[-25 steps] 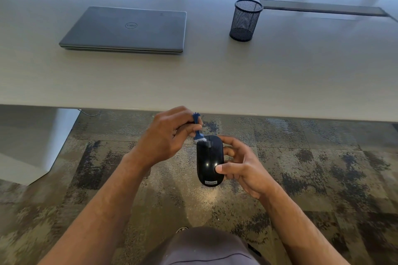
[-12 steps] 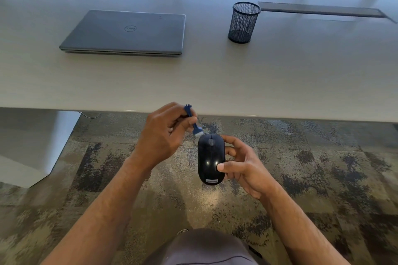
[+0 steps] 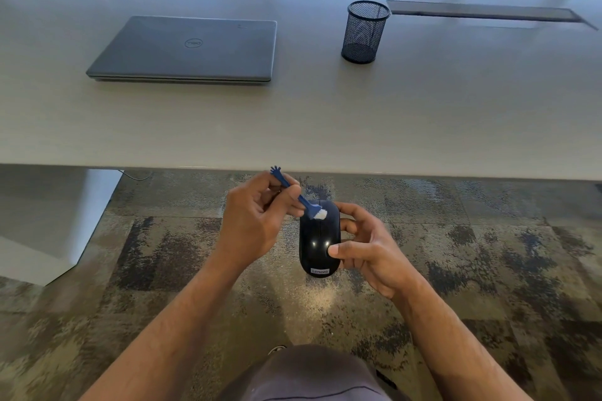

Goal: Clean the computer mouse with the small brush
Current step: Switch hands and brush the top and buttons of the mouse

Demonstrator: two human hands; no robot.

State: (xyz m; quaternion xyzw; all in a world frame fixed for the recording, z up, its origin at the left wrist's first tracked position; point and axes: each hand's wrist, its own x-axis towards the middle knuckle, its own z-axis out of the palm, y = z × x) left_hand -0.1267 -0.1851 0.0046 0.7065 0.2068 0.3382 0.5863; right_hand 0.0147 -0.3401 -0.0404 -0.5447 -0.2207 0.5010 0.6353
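Observation:
A black computer mouse [image 3: 318,242] is held in the air below the table's front edge, above the carpet. My right hand [image 3: 368,249] grips it from the right, thumb on its top and fingers curled round its far side. My left hand [image 3: 257,218] pinches the handle of a small blue brush [image 3: 301,200] with white bristles. The bristles rest on the front left part of the mouse, near its buttons.
On the grey table [image 3: 325,127] lie a closed grey laptop [image 3: 189,49] at the left and a black mesh pen cup [image 3: 365,31] at the right. A long dark slot [image 3: 482,11] runs along the far right. Patterned carpet [image 3: 488,254] lies below.
The brush head has come down from just beyond the mouse's front left edge onto its front top surface. The right hand keeps holding the mouse.

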